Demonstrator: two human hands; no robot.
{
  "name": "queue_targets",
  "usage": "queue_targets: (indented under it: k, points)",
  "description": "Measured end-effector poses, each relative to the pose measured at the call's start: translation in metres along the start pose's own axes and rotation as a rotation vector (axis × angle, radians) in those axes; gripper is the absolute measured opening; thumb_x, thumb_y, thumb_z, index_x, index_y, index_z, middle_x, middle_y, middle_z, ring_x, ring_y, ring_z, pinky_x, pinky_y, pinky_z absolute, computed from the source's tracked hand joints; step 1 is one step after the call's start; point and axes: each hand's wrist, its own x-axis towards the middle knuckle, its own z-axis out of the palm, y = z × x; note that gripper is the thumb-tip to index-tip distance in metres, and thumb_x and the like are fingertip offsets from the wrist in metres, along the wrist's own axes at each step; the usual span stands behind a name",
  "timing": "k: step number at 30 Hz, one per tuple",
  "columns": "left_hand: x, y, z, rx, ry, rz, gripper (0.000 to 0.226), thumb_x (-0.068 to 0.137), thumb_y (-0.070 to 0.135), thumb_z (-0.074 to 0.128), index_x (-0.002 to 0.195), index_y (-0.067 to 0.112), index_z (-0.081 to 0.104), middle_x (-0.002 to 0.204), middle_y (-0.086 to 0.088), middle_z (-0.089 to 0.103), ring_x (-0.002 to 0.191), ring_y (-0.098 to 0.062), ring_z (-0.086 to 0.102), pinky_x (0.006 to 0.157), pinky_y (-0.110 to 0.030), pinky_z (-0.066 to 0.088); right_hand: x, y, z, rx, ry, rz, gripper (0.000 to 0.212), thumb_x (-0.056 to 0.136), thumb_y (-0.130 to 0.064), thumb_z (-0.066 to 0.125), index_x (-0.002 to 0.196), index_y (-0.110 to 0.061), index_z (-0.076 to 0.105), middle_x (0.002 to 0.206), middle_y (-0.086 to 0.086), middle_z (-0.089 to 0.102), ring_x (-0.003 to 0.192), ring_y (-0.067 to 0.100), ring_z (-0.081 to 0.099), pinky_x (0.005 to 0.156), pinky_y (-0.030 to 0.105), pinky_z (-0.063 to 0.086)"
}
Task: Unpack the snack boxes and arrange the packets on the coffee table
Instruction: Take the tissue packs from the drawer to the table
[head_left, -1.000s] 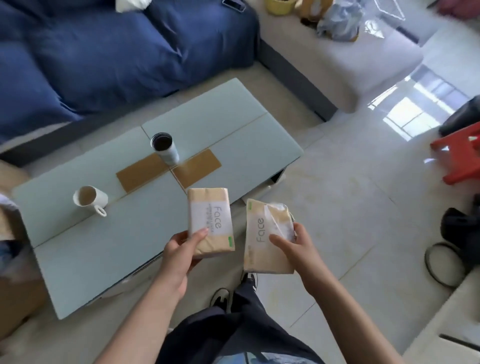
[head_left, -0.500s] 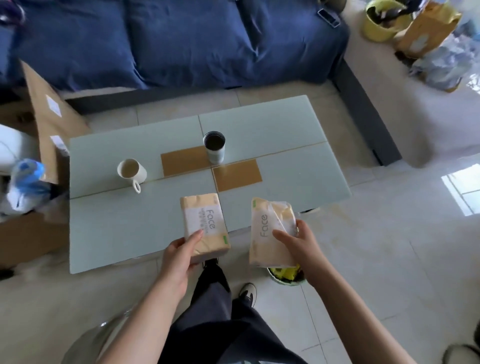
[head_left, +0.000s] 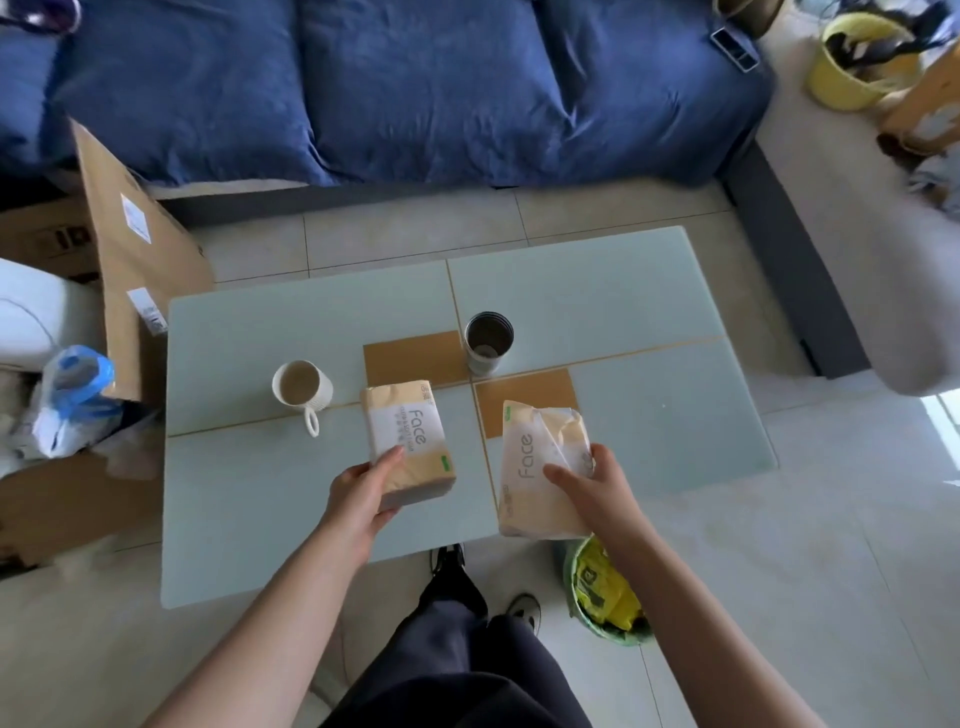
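I hold two tan packets marked "Face" above the pale green coffee table (head_left: 249, 499). My left hand (head_left: 363, 499) grips the left packet (head_left: 408, 441) by its near end, thumb on top. My right hand (head_left: 592, 493) grips the right packet (head_left: 524, 478), whose wrapper is crumpled at the far right corner. Both packets hover over the table's near half, a short gap between them. An open cardboard box (head_left: 140, 249) stands at the table's left end.
A white mug (head_left: 301, 387) and a dark metal tumbler (head_left: 488, 343) stand mid-table by two brown panels. A blue sofa (head_left: 415, 88) runs behind, a grey sofa (head_left: 872, 249) to the right. A green bin with a yellow bag (head_left: 608, 592) sits by my feet. Bags lie at the left.
My view has swung round to face the table squarely and moved closer. Both hands have carried the packets forward over the table's near half, still gripping them.
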Motion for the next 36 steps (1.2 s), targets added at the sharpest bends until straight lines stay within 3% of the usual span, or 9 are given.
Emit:
queue_targets:
  k: [4, 15, 18, 23, 36]
  points:
    - [0.036, 0.020, 0.004, 0.013, 0.030, -0.010, 0.030, 0.089, 0.027, 0.069, 0.111, 0.007, 0.062, 0.101, -0.008, 0.069, 0.090, -0.020, 0.063, 0.088, -0.035, 0.047, 0.033, -0.024, 0.013, -0.042, -0.008, 0.018, 0.041, 0.087, -0.020, 0.066, 0.121, -0.015, 0.042, 0.110, 0.005, 0.057, 0.098, 0.026, 0.061, 0.084, 0.046, 0.055]
    - [0.126, 0.049, 0.027, 0.025, 0.086, -0.051, 0.036, 0.087, 0.033, 0.071, 0.113, 0.010, 0.060, 0.117, -0.009, 0.067, 0.106, -0.024, 0.062, 0.089, -0.037, 0.047, 0.144, -0.080, 0.014, -0.148, 0.052, -0.033, 0.041, 0.087, -0.021, 0.064, 0.121, -0.012, 0.042, 0.107, 0.005, 0.057, 0.095, 0.025, 0.059, 0.069, 0.034, 0.050]
    - [0.148, 0.053, 0.037, 0.019, 0.111, -0.049, 0.041, 0.086, 0.035, 0.072, 0.116, 0.011, 0.060, 0.119, -0.006, 0.065, 0.110, -0.024, 0.060, 0.088, -0.037, 0.046, 0.179, -0.085, 0.012, -0.205, 0.104, -0.043, 0.044, 0.087, -0.021, 0.063, 0.124, -0.010, 0.041, 0.109, 0.008, 0.056, 0.097, 0.028, 0.057, 0.071, 0.034, 0.047]
    - [0.186, 0.053, 0.055, -0.016, 0.150, -0.044, 0.030, 0.088, 0.031, 0.070, 0.110, 0.014, 0.058, 0.116, -0.005, 0.062, 0.107, -0.024, 0.056, 0.089, -0.037, 0.043, 0.241, -0.085, 0.005, -0.260, 0.182, -0.033, 0.043, 0.088, -0.018, 0.060, 0.125, -0.008, 0.041, 0.111, 0.009, 0.055, 0.095, 0.028, 0.053, 0.073, 0.034, 0.044]
    - [0.292, 0.043, 0.056, 0.012, 0.149, -0.025, 0.033, 0.093, 0.027, 0.064, 0.122, 0.012, 0.055, 0.122, -0.008, 0.062, 0.109, -0.024, 0.058, 0.099, -0.039, 0.043, 0.380, -0.049, 0.013, -0.373, 0.140, 0.069, 0.044, 0.084, -0.015, 0.066, 0.123, -0.009, 0.049, 0.105, 0.009, 0.057, 0.093, 0.027, 0.053, 0.075, 0.034, 0.045]
